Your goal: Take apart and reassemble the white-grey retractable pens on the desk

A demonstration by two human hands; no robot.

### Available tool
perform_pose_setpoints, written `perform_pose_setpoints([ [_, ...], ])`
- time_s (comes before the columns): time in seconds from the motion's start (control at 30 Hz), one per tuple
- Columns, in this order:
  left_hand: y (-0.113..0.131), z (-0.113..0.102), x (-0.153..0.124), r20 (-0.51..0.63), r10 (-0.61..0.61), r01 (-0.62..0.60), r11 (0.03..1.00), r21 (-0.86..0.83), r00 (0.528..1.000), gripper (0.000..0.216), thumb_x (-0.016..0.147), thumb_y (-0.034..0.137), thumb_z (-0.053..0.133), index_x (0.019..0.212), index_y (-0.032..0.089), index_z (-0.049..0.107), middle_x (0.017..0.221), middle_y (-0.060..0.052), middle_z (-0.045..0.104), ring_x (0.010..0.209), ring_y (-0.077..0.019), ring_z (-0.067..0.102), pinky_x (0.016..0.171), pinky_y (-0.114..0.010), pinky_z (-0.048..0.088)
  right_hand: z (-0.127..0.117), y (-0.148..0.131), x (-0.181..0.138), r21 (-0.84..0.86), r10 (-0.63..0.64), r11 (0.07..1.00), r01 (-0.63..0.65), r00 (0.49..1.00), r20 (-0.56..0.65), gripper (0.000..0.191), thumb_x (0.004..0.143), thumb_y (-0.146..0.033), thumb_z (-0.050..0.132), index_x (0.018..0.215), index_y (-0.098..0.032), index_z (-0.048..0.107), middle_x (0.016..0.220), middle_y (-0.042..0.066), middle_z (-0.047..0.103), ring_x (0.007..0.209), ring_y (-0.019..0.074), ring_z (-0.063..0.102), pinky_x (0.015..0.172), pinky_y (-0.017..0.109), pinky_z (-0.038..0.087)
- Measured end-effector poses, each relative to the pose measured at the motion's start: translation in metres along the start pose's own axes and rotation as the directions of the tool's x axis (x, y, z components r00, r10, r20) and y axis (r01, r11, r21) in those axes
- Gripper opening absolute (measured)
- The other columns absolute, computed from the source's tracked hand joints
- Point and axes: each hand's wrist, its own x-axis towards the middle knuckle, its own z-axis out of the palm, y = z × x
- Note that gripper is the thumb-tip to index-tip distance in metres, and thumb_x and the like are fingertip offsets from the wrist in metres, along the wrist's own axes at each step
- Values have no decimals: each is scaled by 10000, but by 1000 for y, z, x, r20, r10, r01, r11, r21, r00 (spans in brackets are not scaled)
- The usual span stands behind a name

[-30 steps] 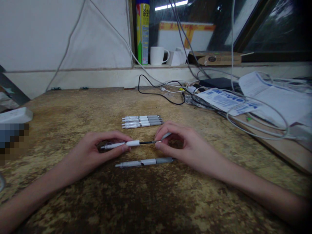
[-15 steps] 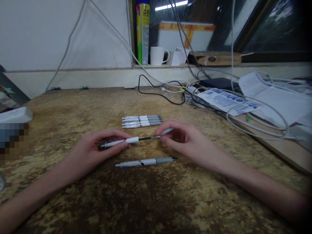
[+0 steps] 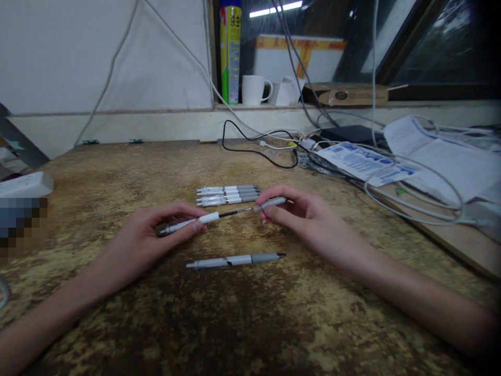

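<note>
Between thumb and fingers, my left hand (image 3: 166, 224) grips a white pen barrel (image 3: 209, 218) tilted slightly up to the right. From the barrel's end sticks a dark ink refill (image 3: 230, 213) with a thin metallic tip. My right hand (image 3: 297, 211) pinches a grey pen grip section (image 3: 276, 202), its near end by the refill's tip; whether they touch I cannot tell. Closer to me lies a whole white-and-grey pen (image 3: 237, 260) on the table. Behind my hands, several similar pens (image 3: 227, 195) lie side by side in a row.
The worn wooden table (image 3: 156, 334) carries tangled cables (image 3: 282, 151) and papers (image 3: 368, 162) at the back right. On the sill stand a white mug (image 3: 254, 90) and a yellow spray can (image 3: 230, 55). A white power strip (image 3: 27, 184) is at the left.
My right hand has shifted slightly up and right with the grip section, exposing more of it. My left hand has moved a little left with the barrel, which is now more tilted.
</note>
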Motion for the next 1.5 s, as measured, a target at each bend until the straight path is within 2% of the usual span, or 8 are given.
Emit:
perform_pose_setpoints([
  [0.37, -1, 1, 0, 33, 20, -20, 1000, -14, 999, 291, 966, 509, 667, 1111, 293, 796, 1093, -6, 805, 987, -229, 739, 940, -328, 546, 2, 0, -4, 15, 3, 1000, -4, 999, 51, 128, 950, -301, 679, 1054, -227, 674, 912, 16, 735, 874, 162, 702, 814, 300, 535],
  [0.5, -2, 2, 0, 52, 33, -32, 999, -21, 998, 281, 969, 498, 665, 1121, 301, 796, 1119, -4, 802, 1004, -228, 738, 950, -332, 549, 5, 2, -5, -31, -15, 999, 16, 999, 50, 130, 928, -283, 700, 1042, -226, 674, 937, 16, 720, 850, 162, 686, 739, 289, 535],
  [0.6, -3, 2, -1, 73, 31, -29, 999, -32, 997, 278, 969, 493, 669, 1138, 309, 791, 1114, 2, 805, 988, -219, 742, 924, -319, 554, 5, 2, -6, -91, -66, 993, 69, 997, 45, 114, 932, -272, 693, 1037, -231, 678, 966, 14, 706, 838, 159, 668, 706, 285, 521],
  [0.83, -2, 3, -1, 78, 44, -41, 998, -38, 996, 265, 967, 478, 679, 1115, 293, 797, 1078, 3, 813, 958, -211, 746, 933, -316, 553, 8, -2, -11, -221, -271, 934, 279, 960, 66, 86, 939, -188, 675, 1014, -227, 692, 1053, 21, 716, 1028, 184, 682, 912, 325, 534],
  [1.17, 7, 5, -1, 110, 72, -66, 996, -57, 991, 233, 975, 430, 674, 1099, 278, 801, 1030, 8, 817, 925, -200, 748, 930, -305, 553, 12, -5, -13, -249, -391, 871, 423, 905, 170, 151, 970, -156, 639, 1073, -239, 710, 1104, 41, 713, 1079, 194, 667, 988, 378, 510],
  [1.37, 7, 6, -3, 120, 99, -94, 995, -43, 988, 229, 972, 423, 676, 1101, 281, 803, 1021, 9, 817, 903, -196, 747, 904, -299, 558, 14, -6, -15, -253, -365, 879, 404, 912, 189, 125, 984, -185, 637, 1067, -233, 716, 1096, 41, 721, 1066, 192, 675, 982, 379, 515],
  [1.5, 5, 7, -3, 117, 129, -123, 991, -50, 985, 221, 954, 424, 700, 1090, 287, 807, 976, 9, 816, 857, -192, 744, 841, -288, 568, 15, -6, -15, -220, -247, 935, 276, 957, 153, 115, 988, -299, 663, 1072, -238, 711, 1047, 39, 741, 989, 190, 698, 892, 345, 542],
])
